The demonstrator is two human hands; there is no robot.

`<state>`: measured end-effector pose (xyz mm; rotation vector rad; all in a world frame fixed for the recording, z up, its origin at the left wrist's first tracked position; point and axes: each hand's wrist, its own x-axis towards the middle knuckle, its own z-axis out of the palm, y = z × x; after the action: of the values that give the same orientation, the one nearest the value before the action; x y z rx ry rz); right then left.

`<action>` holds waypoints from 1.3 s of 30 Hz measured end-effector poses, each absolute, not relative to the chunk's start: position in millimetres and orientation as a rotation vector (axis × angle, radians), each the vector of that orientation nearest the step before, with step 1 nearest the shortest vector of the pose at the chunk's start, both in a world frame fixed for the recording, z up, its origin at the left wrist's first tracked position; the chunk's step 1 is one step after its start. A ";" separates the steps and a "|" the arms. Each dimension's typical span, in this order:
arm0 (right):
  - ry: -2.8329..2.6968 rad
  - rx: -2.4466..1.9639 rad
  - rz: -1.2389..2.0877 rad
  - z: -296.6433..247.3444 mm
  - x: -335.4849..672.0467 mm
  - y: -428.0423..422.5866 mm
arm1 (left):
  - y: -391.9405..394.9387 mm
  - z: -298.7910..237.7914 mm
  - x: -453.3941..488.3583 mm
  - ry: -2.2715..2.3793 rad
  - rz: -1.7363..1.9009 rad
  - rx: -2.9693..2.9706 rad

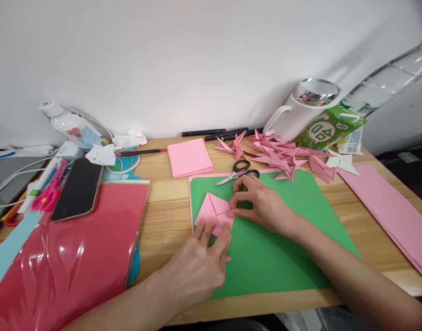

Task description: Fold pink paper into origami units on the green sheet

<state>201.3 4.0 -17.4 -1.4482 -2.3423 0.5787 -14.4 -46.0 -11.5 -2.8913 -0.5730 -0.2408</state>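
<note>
A square of pink origami paper (211, 207) with its corners folded to the middle lies on green paper sheets (276, 257). My left hand (204, 257) rests on its lower part, fingers spread and pressing down from above. At the right corner, my right hand (259, 202) has thumb and fingertips pinched on the paper's edge. Just behind my right fingers lie scissors (237, 172) with black handles. Part of the folded paper is hidden under my left fingers.
Behind are a stack of pink squares (190, 157), folded pink paper pieces (276, 154), markers (204, 133) and a white mug (300, 110). Pink strips (390, 216) lie right. A phone (79, 188), pink scissors (51, 191) and a red paper pack (83, 248) are left.
</note>
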 end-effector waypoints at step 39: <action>-2.408 -1.053 1.071 -5.0 190.3 -5.5 | -29.0 -15.3 -23.0 -0.784 -0.626 -3.038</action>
<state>190.3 -5.5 -5.0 -1.0525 -2.4083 1.0712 -23.0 -29.0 -15.3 -3.0379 -0.7836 -0.6264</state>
